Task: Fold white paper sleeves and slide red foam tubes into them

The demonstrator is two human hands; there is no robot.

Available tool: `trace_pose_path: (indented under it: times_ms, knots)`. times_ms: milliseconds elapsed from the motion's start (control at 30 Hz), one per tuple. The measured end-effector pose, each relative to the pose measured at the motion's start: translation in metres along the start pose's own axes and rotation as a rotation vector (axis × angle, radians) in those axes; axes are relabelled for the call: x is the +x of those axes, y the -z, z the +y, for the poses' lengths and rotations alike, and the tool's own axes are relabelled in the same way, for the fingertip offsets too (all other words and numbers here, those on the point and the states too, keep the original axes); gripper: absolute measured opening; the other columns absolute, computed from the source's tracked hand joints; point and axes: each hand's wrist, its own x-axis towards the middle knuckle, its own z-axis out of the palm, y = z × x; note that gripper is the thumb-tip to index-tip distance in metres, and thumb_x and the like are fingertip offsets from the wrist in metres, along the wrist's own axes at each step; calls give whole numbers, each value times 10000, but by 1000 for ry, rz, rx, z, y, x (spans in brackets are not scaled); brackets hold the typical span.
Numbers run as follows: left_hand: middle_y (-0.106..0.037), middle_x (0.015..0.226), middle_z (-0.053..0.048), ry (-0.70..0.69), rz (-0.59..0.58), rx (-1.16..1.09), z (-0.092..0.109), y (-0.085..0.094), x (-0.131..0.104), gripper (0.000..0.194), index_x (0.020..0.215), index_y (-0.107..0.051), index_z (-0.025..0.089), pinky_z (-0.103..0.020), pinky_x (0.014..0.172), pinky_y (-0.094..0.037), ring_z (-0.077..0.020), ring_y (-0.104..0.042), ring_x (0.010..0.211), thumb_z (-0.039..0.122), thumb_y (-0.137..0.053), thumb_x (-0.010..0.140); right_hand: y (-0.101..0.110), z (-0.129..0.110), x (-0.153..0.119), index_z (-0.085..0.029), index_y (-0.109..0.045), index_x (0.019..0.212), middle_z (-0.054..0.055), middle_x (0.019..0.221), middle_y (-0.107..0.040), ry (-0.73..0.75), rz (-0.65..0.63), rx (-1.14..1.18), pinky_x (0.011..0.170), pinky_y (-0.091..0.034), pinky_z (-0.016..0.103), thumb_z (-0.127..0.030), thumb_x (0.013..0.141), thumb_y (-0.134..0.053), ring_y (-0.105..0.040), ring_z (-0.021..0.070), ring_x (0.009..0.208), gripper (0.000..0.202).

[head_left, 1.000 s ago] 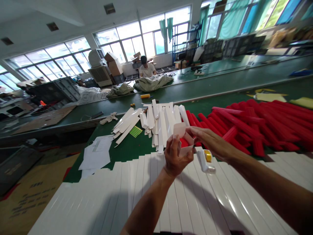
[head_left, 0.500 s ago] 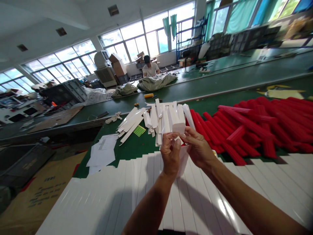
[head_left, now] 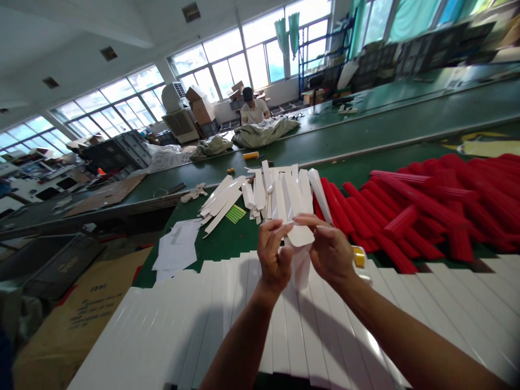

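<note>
A narrow white cardboard box [head_left: 301, 268] points away from me between my hands, its flap end [head_left: 300, 236] uppermost. My left hand [head_left: 275, 254] pinches the flap's far left edge with thumb and fingers bent. On the other side, my right hand [head_left: 331, 250] curls around the box end, fingertips on the same flap edge. The flap covers the opening, so the inside is hidden. Beneath both hands lies a row of flat white cartons [head_left: 162, 319], overlapping side by side. Just beyond my right wrist is a tape dispenser with a yellow core [head_left: 359, 257].
Red ribbed tubes [head_left: 406, 211] are heaped at right. White boxes and strips [head_left: 260, 192] lie ahead, near a green dotted sticker sheet [head_left: 235, 214], papers [head_left: 176, 246] and a glove [head_left: 194, 193]. Across the green bench [head_left: 325, 146] sits a co-worker [head_left: 254, 111].
The flap has tilted down toward me over the box end, where red showed inside before. My fingers have shifted to its far edge, and the view has turned slightly left.
</note>
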Motion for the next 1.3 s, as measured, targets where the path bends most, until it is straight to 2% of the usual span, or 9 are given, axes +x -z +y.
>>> trace_pose_path:
  times_ms: [133, 200, 300, 400, 533, 800, 933, 1033, 1300]
  knots:
    - [-665, 1125, -129, -125, -174, 89, 3, 19, 17, 306, 1165, -605, 157, -383, 936, -548, -226, -622, 1106, 358, -586, 935, 7, 8, -15, -233, -676, 1205, 41, 1270, -659, 29, -105, -49, 1013, -484, 427, -236, 744, -490, -532, 276, 1275, 497]
    - [-665, 1159, -142, -155, -274, 110, 4, 24, 22, 376, 1282, -549, 147, -383, 947, -548, -227, -617, 1126, 309, -576, 943, 11, 10, -20, -252, -573, 1344, 22, 1381, -584, 42, -170, -195, 1071, -445, 420, -194, 745, -553, -483, 269, 1332, 603]
    - [-659, 1156, -148, -167, -327, 155, 6, 27, 26, 394, 1332, -532, 146, -380, 945, -549, -224, -617, 1109, 264, -543, 957, 12, 10, -23, -241, -397, 1480, 73, 1458, -504, 67, -231, -483, 1065, -452, 457, -214, 770, -647, -529, 292, 1283, 753]
    - [-660, 1085, -127, -164, -344, 161, 8, 28, 30, 360, 1302, -575, 154, -347, 894, -564, -202, -633, 1039, 252, -540, 957, 10, 9, -23, -225, -348, 1501, 118, 1464, -491, 139, -240, -649, 1068, -449, 490, -254, 793, -659, -555, 305, 1254, 774]
    - [-648, 1013, -104, -169, -438, 172, 13, 33, 38, 324, 1261, -614, 149, -324, 862, -574, -183, -645, 992, 233, -518, 964, 9, 8, -22, -219, -348, 1495, 124, 1456, -500, 176, -271, -671, 1122, -402, 508, -253, 815, -650, -536, 298, 1285, 745]
    - [-663, 1263, -113, -369, -693, 302, 23, 46, 57, 314, 1229, -610, 143, -396, 1035, -528, -214, -617, 1205, 189, -429, 977, 16, 16, -19, -266, -255, 1530, 98, 1532, -402, 169, -350, -627, 1180, -332, 497, -236, 827, -656, -409, 284, 1400, 810]
    - [-638, 1291, -186, -511, -698, 467, 23, 44, 52, 343, 1239, -596, 69, -445, 1019, -536, -268, -592, 1249, 154, -422, 956, 19, 18, -17, -280, -253, 1530, 99, 1538, -391, 189, -381, -587, 1189, -312, 505, -243, 817, -694, -389, 288, 1413, 839]
    - [-632, 1290, -208, -568, -666, 465, 19, 41, 47, 362, 1268, -569, 45, -443, 1014, -540, -281, -579, 1262, 131, -434, 943, 20, 18, -15, -274, -260, 1531, 99, 1540, -385, 190, -409, -596, 1197, -297, 492, -256, 830, -686, -372, 281, 1424, 821]
    - [-609, 1335, -179, -502, -578, 263, 10, 24, 40, 440, 1355, -508, 112, -482, 1091, -482, -271, -529, 1317, 86, -445, 919, 24, 15, -9, -210, -284, 1524, 142, 1507, -417, 241, -422, -643, 1211, -256, 498, -329, 859, -658, -329, 289, 1444, 772]
